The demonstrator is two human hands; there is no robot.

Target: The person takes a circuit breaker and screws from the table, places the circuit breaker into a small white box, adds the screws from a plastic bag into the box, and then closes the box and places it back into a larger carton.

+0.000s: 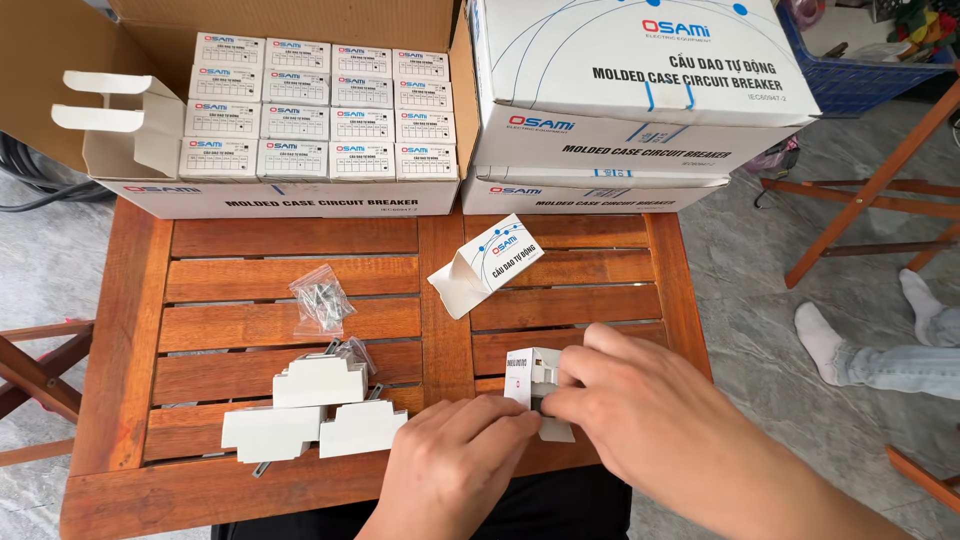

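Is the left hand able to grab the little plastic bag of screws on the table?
Probably yes. The left hand is busy on the small white part with the right hand, but the bag lies in the open on the wooden table, with nothing between.

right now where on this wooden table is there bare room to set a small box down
Bare slats lie left of the clear plastic screw bag, and between it and the open white carton. The near edge is crowded: three white plastic blocks, then both hands on a small white device.

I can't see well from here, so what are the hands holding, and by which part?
Both hands grip a small white box: the right hand on its right side, the left hand at its lower front edge.
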